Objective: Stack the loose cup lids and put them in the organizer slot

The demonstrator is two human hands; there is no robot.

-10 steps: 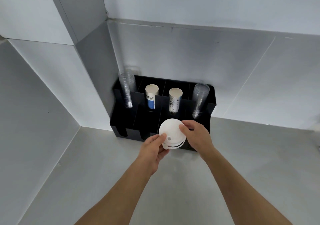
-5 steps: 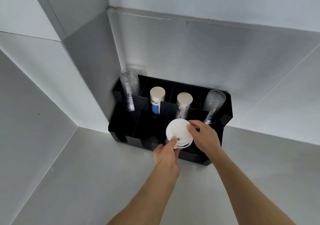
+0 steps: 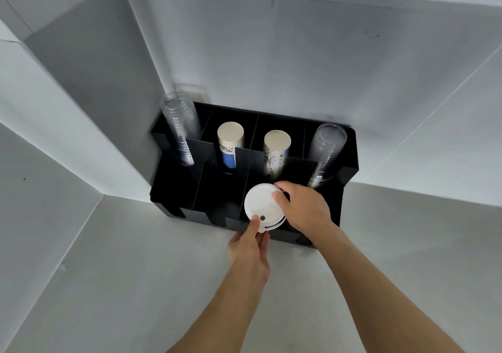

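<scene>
1. Hands first: both are on the stack of white lids [image 3: 264,208]. The left hand [image 3: 248,252] is mostly closed, thumb pressed on the top near the little sip hole, fingers tucked under the near edge.
2. The right hand [image 3: 305,207] is curled round the far right side of the stack, thumb on top, fingers wrapped over the rim.
3. The stack itself sits tilted over the front row of the black organizer [image 3: 350,168], at the third slot from the left. Can't tell if its bottom edge is already resting inside.
4. How many lids are in it? At least two edges show at the lower right, beyond that I can't count.
5. Back row counts: two stacks of clear plastic cups, one far left [image 3: 179,127] and one far right [image 3: 327,151], plus two stacks of paper cups between them, one with a blue band [image 3: 229,146] and one with black line drawings [image 3: 276,153].
6. The organizer stands on a grey table [image 3: 135,271], pushed into the corner against the wall.
</scene>
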